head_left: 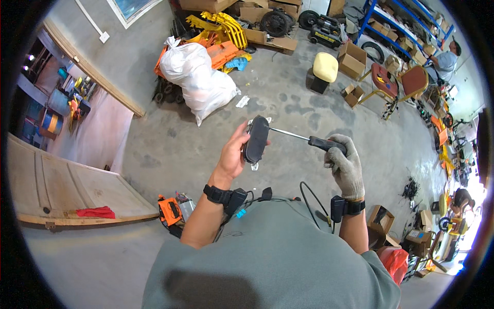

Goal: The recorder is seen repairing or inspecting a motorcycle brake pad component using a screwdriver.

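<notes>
In the head view, my left hand [232,154] grips an oblong black part [256,141] with small pale metal tabs at its top and bottom, holding it upright in front of my body. My right hand [342,162], in a grey knit glove, is closed on the dark handle of a screwdriver [323,143]. The screwdriver's shaft points left, and its tip meets the upper right edge of the black part; whether it sits in a screw is too small to tell.
White bags [203,92], orange and yellow panels [221,51], a yellow-topped stool [325,67], chairs [415,80], cardboard boxes [352,59] and blue shelving [381,31] surround the concrete floor [288,172]. A doorway [92,67] is at left. A person [445,62] is at back right, another [460,201] at right.
</notes>
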The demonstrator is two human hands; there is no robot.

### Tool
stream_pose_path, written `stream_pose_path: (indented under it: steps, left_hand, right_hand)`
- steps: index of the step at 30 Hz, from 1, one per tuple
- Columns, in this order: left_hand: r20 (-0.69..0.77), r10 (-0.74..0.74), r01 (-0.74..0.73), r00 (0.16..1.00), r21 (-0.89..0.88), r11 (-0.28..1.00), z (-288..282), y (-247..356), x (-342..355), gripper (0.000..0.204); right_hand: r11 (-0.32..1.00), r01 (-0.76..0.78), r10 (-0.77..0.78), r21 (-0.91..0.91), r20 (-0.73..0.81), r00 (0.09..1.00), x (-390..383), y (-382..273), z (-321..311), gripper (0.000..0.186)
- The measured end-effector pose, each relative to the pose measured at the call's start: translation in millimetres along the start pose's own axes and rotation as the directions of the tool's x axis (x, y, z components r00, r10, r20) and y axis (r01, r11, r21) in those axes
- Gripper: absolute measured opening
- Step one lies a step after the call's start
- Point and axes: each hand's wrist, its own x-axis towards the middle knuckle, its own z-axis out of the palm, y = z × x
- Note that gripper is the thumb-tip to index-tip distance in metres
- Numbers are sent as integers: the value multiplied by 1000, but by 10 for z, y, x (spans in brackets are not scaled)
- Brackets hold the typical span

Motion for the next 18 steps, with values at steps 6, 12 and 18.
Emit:
stream_pose_path:
  steps: [6, 12, 18]
  left_hand:
    - [34, -28, 39, 999, -368, 929, 96, -119, -74, 55]
    - [19, 34, -22, 999, -461, 887, -6, -336, -29, 54]
    - [16, 22, -14, 1000, -390, 921, 5, -267, -41, 56]
  right_hand:
    - [999, -8, 11, -50, 53, 999, 77, -74, -86, 31]
    - [996, -47, 51, -72, 62, 997, 77, 9, -102, 30]
    - [993, -77, 84, -86, 74, 994, 5, 49, -50, 29]
